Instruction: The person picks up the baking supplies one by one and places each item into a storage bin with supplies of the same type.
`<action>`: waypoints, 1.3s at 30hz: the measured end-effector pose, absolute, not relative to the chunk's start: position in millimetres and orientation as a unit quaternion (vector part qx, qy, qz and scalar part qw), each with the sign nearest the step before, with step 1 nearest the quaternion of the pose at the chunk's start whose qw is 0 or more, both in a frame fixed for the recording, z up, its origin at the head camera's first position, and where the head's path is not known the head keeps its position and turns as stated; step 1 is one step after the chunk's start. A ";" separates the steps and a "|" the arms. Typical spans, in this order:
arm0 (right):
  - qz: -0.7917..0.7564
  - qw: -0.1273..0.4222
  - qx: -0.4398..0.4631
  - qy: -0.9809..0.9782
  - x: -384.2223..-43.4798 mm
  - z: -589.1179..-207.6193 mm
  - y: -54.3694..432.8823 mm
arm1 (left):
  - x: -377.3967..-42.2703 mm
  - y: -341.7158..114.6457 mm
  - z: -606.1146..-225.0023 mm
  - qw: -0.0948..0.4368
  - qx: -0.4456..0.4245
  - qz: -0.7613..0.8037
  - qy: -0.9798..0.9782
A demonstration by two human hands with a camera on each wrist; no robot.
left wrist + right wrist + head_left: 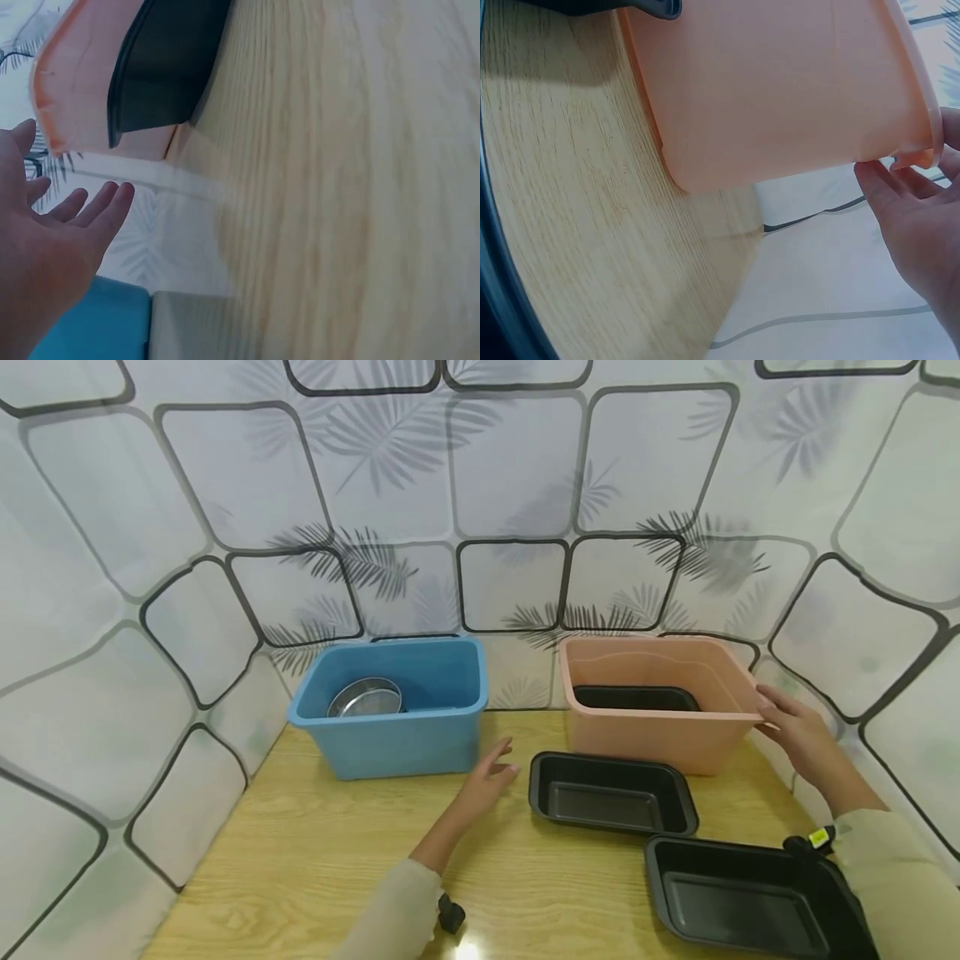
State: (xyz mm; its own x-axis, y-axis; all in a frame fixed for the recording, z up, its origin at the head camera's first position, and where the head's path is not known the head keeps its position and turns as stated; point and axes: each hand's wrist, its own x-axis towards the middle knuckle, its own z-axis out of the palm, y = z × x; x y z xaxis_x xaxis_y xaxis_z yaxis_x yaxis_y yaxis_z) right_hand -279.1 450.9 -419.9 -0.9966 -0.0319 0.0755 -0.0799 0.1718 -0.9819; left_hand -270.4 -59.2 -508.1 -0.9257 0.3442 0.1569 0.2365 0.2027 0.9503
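My right hand [802,739] grips the right end rim of a pink plastic bin [645,743], its fingers at the rim and handle edge [916,159]. A black loaf pan [633,697] lies inside that bin. My left hand [483,781] is held over the table between a blue plastic bin [405,747] and a second black loaf pan [611,806], fingers spread and holding nothing. In the left wrist view the hand [56,240] shows empty, with the dark pan [165,67] in front of the pink bin. A third loaf pan [750,897] lies near my right forearm.
The blue bin holds round metal pans [367,697], partly hidden by its front wall. A wooden table [300,860] carries everything. Patterned cloth walls [510,468] close in the back and both sides, close behind the bins.
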 end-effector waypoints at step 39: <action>0.716 0.011 0.037 -0.697 -279.3 -423.7 445.0 | -266.5 -14.8 -530.9 0.149 0.191 0.588 0.772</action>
State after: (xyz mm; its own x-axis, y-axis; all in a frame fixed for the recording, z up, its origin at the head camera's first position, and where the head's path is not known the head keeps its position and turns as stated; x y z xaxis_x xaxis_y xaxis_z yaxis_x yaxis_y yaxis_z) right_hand -279.3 445.0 -423.7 -0.9969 -0.0363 0.0692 -0.0682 -0.0285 -0.9973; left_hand -266.5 -14.8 -530.9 -0.8826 0.4702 -0.0056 0.1195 0.2359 0.9644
